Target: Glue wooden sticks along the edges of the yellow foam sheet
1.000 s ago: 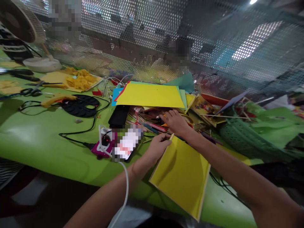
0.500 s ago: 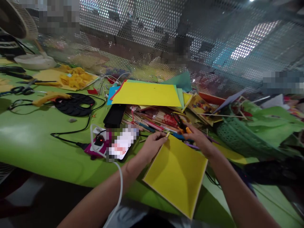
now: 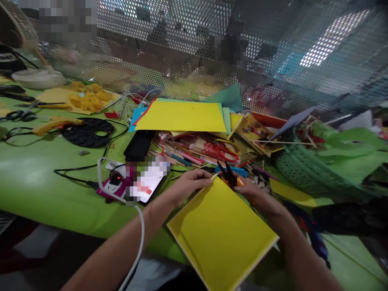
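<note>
My left hand (image 3: 192, 185) pinches the far corner of a yellow panel (image 3: 224, 230) edged with thin pale wooden strips. The pale end of a stick (image 3: 214, 176) pokes out past the fingertips at that corner. In my right hand (image 3: 257, 198) is a pair of pliers (image 3: 228, 174) with dark jaws and orange handles. Its jaws are parted and point up and away, just right of the stick's end. Whether they touch the panel I cannot tell. The panel is tilted over the table's front edge, above my lap.
Beyond my hands lie loose sticks and pens (image 3: 188, 157) and stacked coloured sheets (image 3: 184, 117). On the left are a lit phone (image 3: 151, 180), a purple power strip (image 3: 112, 190), a black palette (image 3: 86, 135) and a yellow glue gun (image 3: 56, 124). A green basket (image 3: 300, 169) stands right.
The pliers have come down and left, closer to the panel's far corner, and their jaws now show clearly. The panel has turned and its right corner has shifted lower. My view moved slightly.
</note>
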Available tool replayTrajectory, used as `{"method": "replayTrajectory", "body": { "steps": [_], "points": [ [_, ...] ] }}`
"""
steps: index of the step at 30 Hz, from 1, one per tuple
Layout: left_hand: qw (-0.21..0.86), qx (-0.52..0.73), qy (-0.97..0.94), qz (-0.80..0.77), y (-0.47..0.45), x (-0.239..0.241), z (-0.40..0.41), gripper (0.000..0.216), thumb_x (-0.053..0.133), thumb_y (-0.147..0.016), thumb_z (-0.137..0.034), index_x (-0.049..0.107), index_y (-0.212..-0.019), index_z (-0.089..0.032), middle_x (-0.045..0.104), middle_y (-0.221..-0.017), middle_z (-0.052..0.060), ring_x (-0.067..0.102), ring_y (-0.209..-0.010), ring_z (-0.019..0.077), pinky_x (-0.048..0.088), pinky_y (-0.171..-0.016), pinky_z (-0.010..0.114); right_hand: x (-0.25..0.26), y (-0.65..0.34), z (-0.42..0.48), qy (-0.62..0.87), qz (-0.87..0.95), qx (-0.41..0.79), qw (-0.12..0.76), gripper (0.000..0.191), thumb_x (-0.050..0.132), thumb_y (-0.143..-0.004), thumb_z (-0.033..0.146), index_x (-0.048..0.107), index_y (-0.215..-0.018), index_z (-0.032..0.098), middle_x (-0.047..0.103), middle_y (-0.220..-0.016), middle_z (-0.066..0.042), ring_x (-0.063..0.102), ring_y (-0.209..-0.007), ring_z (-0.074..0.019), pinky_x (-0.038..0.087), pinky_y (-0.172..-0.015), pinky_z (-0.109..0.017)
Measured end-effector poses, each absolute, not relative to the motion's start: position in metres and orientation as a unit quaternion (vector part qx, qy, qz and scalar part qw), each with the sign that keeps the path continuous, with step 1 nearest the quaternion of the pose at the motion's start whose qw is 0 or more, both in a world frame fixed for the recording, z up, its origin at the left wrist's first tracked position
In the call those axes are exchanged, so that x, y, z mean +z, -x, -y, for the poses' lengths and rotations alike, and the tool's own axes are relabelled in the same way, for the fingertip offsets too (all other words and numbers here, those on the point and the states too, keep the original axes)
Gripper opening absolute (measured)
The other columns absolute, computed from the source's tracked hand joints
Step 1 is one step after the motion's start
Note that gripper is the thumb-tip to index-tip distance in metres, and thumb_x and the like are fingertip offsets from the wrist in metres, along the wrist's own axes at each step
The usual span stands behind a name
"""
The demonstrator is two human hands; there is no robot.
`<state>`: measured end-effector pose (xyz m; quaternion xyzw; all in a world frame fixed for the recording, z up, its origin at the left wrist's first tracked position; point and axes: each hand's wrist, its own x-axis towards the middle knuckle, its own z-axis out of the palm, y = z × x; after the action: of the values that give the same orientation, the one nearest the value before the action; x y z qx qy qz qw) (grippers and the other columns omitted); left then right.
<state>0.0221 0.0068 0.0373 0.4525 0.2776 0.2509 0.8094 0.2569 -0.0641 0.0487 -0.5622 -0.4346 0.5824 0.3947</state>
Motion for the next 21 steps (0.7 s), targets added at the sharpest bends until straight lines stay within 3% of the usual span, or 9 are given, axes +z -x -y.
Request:
{"method": "replayTrajectory", "body": {
  "steps": [4, 10, 21],
  "points": [
    [0.834, 0.241, -0.415, -0.271, -0.022, 0.039, -0.005, 0.033, 0.082, -0.067, -0.037, 0.07, -0.089, -0.016, 0.07, -0.085, 0.004, 0.062, -0.073, 0.0143, 0.046, -0.073, 0.026, 0.052, -0.244, 0.07, 0.572, 0.482, 0.549, 0.372, 0.048, 0.067, -0.071, 0.027, 0.069, -0.119, 0.029, 0.069, -0.124, -0.003, 0.052, -0.129, -0.0318, 0.043, -0.104, -0.046],
    [0.846, 0.238, -0.389, -0.276, -0.023, 0.04, -0.003, 0.032, 0.084, -0.065, -0.035, 0.07, -0.084, -0.015, 0.068, -0.077, 0.002, 0.061, -0.065, 0.0122, 0.046, -0.068, 0.025, 0.058, -0.235, 0.074, 0.586, 0.497, 0.537, 0.348, 0.051, 0.07, -0.075, 0.031, 0.065, -0.126, 0.032, 0.061, -0.137, -0.001, 0.053, -0.127, -0.0301, 0.041, -0.106, -0.042],
    [0.851, 0.224, -0.387, -0.276, -0.027, 0.04, -0.002, 0.039, 0.088, -0.06, -0.038, 0.07, -0.084, -0.013, 0.069, -0.075, 0.003, 0.061, -0.063, 0.0114, 0.046, -0.066, 0.023, 0.054, -0.233, 0.073, 0.601, 0.56, 0.48, 0.309, 0.055, 0.064, -0.083, 0.043, 0.059, -0.136, 0.029, 0.061, -0.138, -0.005, 0.048, -0.133, -0.0324, 0.041, -0.109, -0.046]
  ]
}}
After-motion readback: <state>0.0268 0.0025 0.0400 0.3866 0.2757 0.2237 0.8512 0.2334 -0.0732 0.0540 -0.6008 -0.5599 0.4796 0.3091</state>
